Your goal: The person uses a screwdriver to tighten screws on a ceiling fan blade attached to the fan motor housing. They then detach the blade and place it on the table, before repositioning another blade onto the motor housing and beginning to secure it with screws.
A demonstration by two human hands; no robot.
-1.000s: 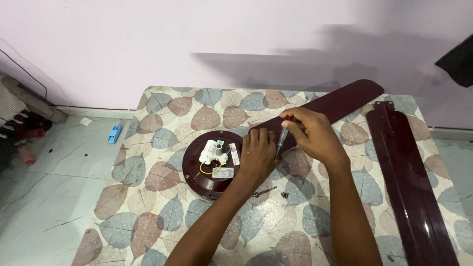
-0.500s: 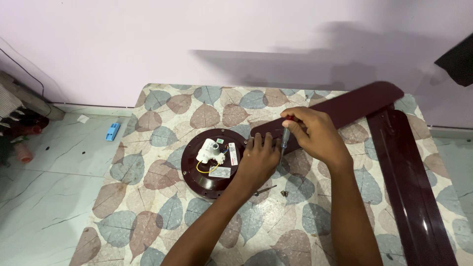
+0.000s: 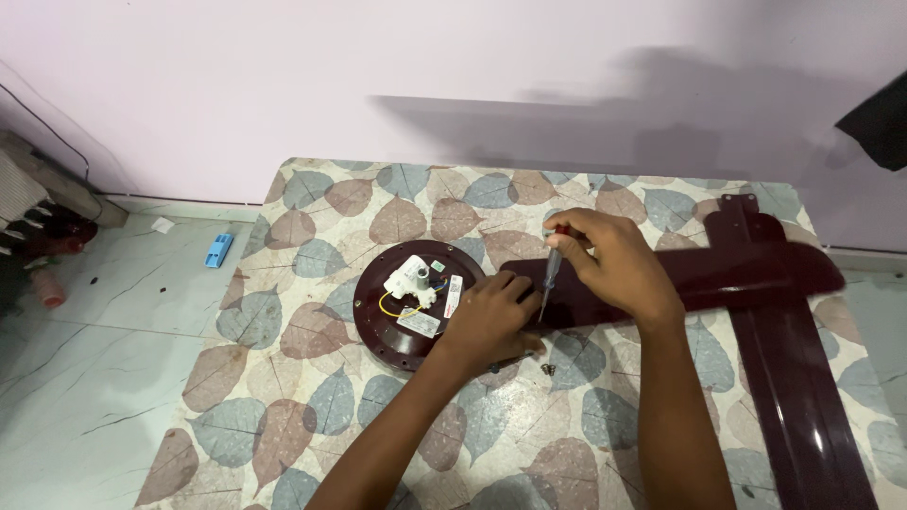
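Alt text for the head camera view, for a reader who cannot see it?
A right hand holds a screwdriver upright over a dark maroon fan blade, while the left hand steadies the round fan motor on a leaf-patterned mat.

Two white rect. labels (image 3: 453, 295) on motor hub (image 3: 378, 312).

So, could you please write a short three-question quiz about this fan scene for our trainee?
1. True or false: the right hand holds a screwdriver upright over the fan blade.
2. What does the left hand rest on? A) the round motor hub B) the blue object on the floor C) the spare blades
3. What pattern covers the mat under the fan?

Key: 1 true; 2 A; 3 leaves.
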